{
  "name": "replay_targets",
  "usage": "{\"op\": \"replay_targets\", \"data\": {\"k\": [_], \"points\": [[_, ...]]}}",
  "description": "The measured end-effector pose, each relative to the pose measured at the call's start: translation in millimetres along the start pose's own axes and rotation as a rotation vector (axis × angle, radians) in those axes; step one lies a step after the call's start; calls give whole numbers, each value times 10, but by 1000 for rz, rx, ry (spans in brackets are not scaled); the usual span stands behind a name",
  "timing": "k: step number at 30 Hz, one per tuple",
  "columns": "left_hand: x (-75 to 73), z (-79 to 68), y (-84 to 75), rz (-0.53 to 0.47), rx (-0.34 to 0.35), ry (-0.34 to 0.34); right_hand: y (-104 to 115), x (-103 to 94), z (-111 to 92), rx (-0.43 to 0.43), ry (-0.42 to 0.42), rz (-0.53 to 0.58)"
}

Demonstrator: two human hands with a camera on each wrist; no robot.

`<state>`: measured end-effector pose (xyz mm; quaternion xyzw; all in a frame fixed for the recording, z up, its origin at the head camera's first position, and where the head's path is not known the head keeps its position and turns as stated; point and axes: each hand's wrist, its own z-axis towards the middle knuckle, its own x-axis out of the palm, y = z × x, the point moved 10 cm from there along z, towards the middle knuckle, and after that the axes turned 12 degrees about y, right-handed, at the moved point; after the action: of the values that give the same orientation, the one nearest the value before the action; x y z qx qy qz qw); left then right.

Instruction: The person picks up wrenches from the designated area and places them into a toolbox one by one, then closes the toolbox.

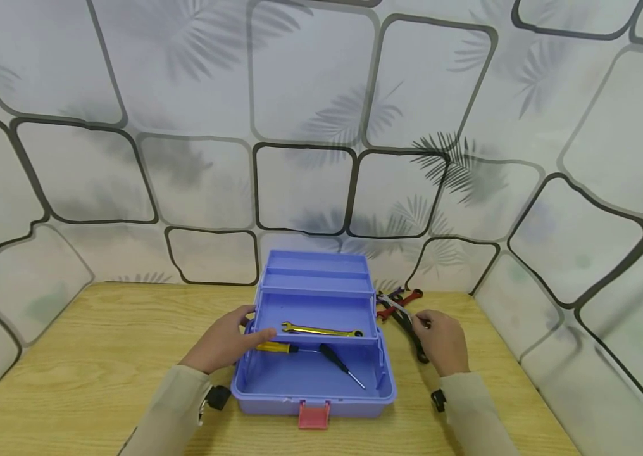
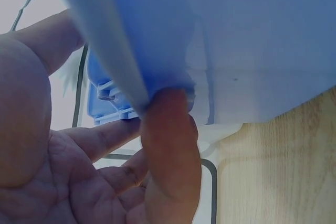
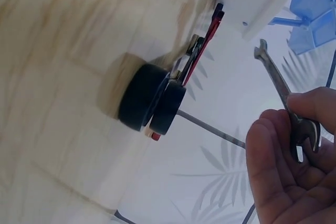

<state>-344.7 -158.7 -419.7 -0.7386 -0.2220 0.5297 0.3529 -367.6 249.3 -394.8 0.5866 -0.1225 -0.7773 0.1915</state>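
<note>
The purple toolbox [image 1: 259, 404] stands with its lid raised and its tray tilted up. At its left side, my left hand [image 1: 224, 341] grips the edge, thumb over the tray and a finger [image 2: 170, 145] curled against the outer wall in the left wrist view. A yellow combination wrench [image 1: 321, 331] lies in the tray. Below it, in the box, are a yellow-handled screwdriver [image 1: 276, 347] and a black-handled screwdriver [image 1: 334, 358]. To the right of the box, my right hand [image 1: 443, 341] pinches a silver open-end wrench [image 3: 275, 77] above the table.
Right of the toolbox lie a red wrench [image 1: 411, 297] and a tool with black handles [image 1: 419, 349], overlapping other small tools. A pink latch [image 1: 314, 415] hangs at the box's front. Behind the wooden table [image 1: 128, 354] rises a patterned wall [image 1: 207, 256].
</note>
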Motion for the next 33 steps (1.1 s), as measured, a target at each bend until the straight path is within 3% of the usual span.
{"op": "replay_targets", "data": {"k": [10, 33], "points": [[-21, 8, -9, 2, -4, 7, 131, -133, -34, -119, -169, 13], [-38, 7, -29, -5, 0, 15, 232, -207, -52, -180, -260, 60]]}}
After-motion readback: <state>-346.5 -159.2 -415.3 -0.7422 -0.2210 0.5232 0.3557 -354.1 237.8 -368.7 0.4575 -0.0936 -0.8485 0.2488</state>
